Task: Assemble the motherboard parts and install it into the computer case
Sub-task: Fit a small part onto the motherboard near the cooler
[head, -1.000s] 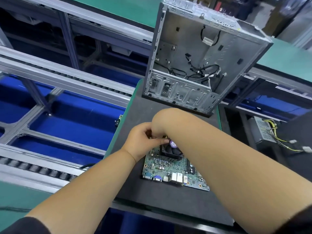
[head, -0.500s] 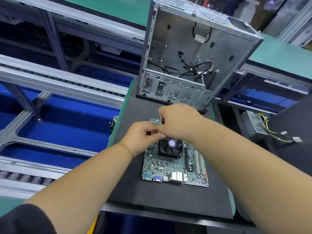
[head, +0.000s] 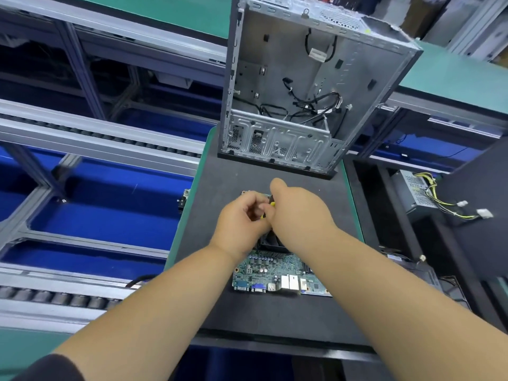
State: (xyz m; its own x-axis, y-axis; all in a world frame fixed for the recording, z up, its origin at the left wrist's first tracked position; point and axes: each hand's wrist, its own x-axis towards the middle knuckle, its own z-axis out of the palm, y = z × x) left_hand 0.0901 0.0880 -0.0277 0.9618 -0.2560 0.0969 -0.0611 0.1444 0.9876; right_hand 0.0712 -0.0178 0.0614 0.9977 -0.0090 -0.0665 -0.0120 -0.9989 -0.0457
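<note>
Motherboard [head: 277, 273] under both wrists: light, stiff, fragile (judgement); lift by bare edges. 2 hands, left hand [head: 242, 224] and right hand [head: 299, 213], fingers curled, pinching small yellow-black part [head: 270, 205] together.

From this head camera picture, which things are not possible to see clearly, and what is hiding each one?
Head view only:
- The small black and yellow part between the hands: mostly covered by fingers, too small to identify.
- The fan on the motherboard: mostly under the left hand and right hand.
- The motherboard's right side: behind the right forearm.
- The power supply at right: partly cut off by a dark panel.
</note>
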